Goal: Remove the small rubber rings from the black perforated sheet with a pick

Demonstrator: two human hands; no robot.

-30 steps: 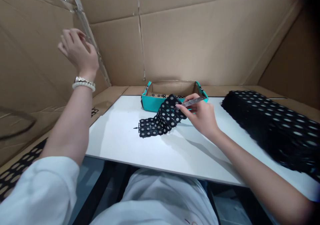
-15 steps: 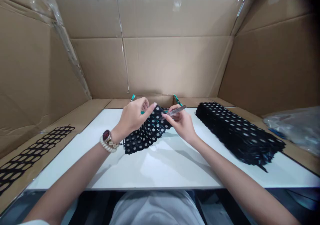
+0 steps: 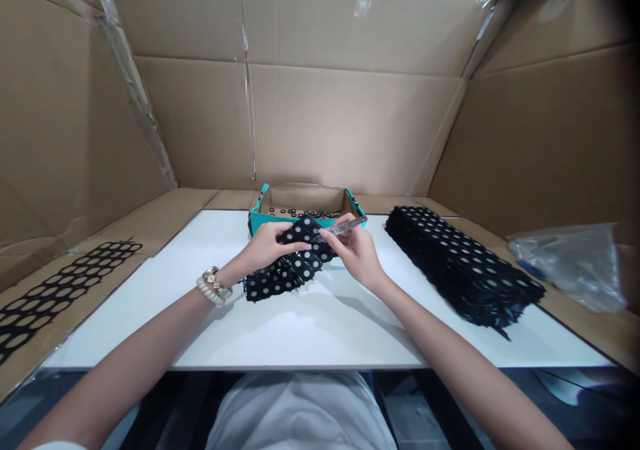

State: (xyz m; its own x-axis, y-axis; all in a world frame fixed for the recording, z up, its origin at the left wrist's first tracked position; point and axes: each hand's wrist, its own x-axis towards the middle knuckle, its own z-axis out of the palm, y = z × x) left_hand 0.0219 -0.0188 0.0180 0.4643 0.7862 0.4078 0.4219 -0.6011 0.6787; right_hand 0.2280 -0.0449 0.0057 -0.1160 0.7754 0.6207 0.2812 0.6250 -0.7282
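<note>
A black sheet with rows of pale round dots [image 3: 273, 282] is raised over the white tabletop, its lower part sagging in folds. My left hand [image 3: 267, 247] pinches its upper left side between thumb and fingers. In my right hand [image 3: 357, 250] is a slim metal tool, probably tweezers [image 3: 350, 226], its tip pointing down-left at the sheet's dots. Fingers hide part of the tool, and its tip is too small to make out. Behind the sheet stands a teal-edged cardboard box [image 3: 257, 223] with small black rings inside.
A thick stack of dotted black sheets [image 3: 465, 263] lies on the white tabletop [image 3: 300, 337] at right. A clear plastic bag [image 3: 575, 263] rests beyond it. At left, a black mesh with large holes [image 3: 65, 290] lies on cardboard. Tall cardboard walls [image 3: 340, 123] enclose the back and sides.
My left hand has moved down and slightly left, and its wrist has turned. The box behind now shows more fully. The tool stays in my right hand near the sheet.
</note>
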